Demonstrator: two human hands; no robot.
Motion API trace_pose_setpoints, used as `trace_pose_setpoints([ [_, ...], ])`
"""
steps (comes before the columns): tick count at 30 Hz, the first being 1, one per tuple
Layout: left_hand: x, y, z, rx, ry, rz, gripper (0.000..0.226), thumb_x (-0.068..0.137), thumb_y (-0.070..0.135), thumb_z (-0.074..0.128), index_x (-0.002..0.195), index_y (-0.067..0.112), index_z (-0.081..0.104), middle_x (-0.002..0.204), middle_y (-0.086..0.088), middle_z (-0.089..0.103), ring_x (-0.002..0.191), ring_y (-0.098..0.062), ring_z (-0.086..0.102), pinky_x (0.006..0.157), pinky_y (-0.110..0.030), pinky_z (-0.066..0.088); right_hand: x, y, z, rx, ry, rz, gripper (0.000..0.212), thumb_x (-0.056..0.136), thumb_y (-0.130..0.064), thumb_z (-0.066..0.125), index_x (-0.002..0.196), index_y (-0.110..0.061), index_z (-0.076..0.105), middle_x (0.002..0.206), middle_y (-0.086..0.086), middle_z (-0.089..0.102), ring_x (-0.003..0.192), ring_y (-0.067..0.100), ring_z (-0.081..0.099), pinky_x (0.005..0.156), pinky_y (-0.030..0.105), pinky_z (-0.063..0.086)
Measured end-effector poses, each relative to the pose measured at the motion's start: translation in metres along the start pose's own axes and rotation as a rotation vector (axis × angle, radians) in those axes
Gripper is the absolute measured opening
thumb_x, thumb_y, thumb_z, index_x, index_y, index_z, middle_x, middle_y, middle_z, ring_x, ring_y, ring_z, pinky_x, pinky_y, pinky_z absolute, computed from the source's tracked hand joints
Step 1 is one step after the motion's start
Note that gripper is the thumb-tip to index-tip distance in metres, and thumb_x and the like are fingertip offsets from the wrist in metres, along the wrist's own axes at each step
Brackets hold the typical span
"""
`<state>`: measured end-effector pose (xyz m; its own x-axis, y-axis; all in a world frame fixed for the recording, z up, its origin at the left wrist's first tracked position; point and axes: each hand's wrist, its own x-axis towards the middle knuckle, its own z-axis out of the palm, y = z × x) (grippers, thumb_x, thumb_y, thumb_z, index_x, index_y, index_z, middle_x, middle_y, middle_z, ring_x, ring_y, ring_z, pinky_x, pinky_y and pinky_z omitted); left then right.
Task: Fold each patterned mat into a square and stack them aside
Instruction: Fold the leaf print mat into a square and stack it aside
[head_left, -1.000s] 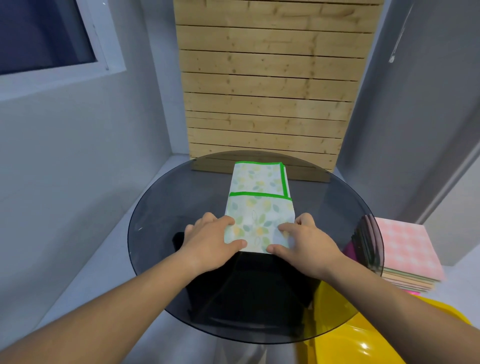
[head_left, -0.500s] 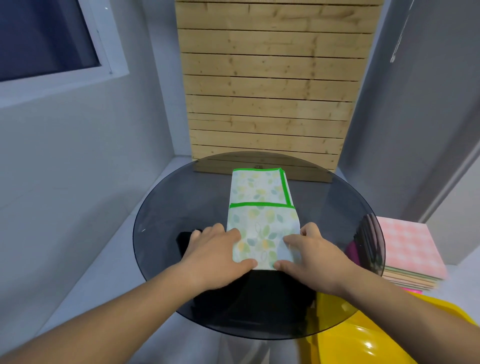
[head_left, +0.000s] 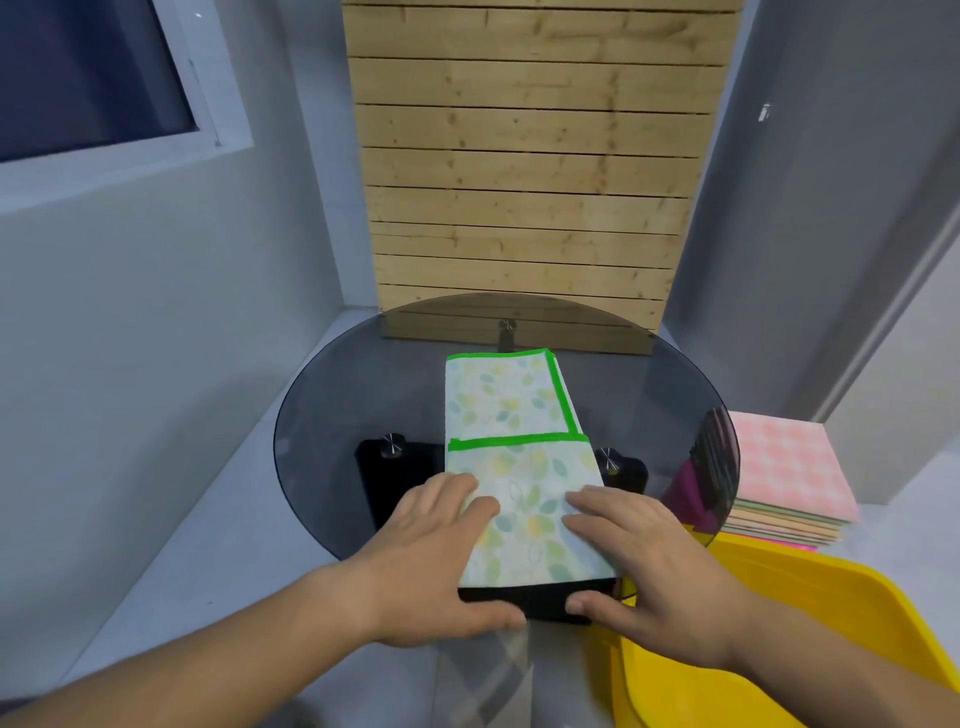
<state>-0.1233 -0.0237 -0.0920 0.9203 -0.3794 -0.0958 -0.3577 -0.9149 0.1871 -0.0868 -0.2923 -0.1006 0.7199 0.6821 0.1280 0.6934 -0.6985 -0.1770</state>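
Note:
A leaf-patterned mat (head_left: 519, 457) with a bright green border lies on the round dark glass table (head_left: 343, 415), folded into a long strip that runs away from me. A folded flap with a green edge crosses its middle. My left hand (head_left: 441, 561) holds the near left corner, fingers on top and thumb below the near edge. My right hand (head_left: 644, 566) holds the near right corner the same way. The mat's near end sits close to the table's front rim.
A stack of folded mats (head_left: 789, 478), pink checked on top, rests low at the right beyond the table. A yellow bin (head_left: 779, 623) stands at my lower right. A wooden slat panel (head_left: 524, 182) leans behind the table, with grey walls on both sides.
The mat has slid toward me to the table's front edge. My thumbs have dropped from the mat's top to below its near edge.

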Motion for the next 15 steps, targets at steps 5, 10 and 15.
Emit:
trace_pose_setpoints([
  [5, -0.01, -0.002, -0.001, -0.018, -0.06, 0.036, 0.117, 0.067, 0.088, 0.061, 0.156, 0.034, 0.007, 0.153, 0.009, 0.003, 0.145, -0.017, -0.004, 0.121, -0.029, 0.005, -0.013, 0.002, -0.001, -0.053, 0.027, -0.059, 0.067, 0.082, -0.08, 0.046, 0.131, -0.034, 0.055, 0.14, -0.012, 0.05, 0.13, 0.01, 0.044, 0.106, 0.025, 0.032],
  [10, -0.009, -0.002, -0.002, -0.032, -0.056, 0.044, 0.112, 0.069, 0.084, 0.064, 0.156, 0.036, 0.012, 0.151, 0.01, 0.005, 0.142, -0.011, -0.002, 0.115, -0.023, 0.004, -0.015, 0.0, -0.001, -0.002, 0.094, -0.084, 0.051, 0.089, -0.071, 0.048, 0.123, -0.036, 0.059, 0.132, -0.015, 0.054, 0.123, 0.007, 0.048, 0.1, 0.025, 0.042],
  [15, -0.007, -0.009, -0.01, -0.136, -0.103, 0.026, 0.109, 0.068, 0.082, 0.068, 0.155, 0.043, 0.017, 0.145, 0.019, 0.011, 0.139, -0.01, 0.006, 0.118, -0.026, 0.013, -0.009, 0.005, -0.006, 0.027, 0.139, -0.127, 0.045, 0.093, -0.065, 0.048, 0.12, -0.034, 0.065, 0.125, -0.018, 0.061, 0.119, 0.003, 0.052, 0.1, 0.024, 0.045],
])
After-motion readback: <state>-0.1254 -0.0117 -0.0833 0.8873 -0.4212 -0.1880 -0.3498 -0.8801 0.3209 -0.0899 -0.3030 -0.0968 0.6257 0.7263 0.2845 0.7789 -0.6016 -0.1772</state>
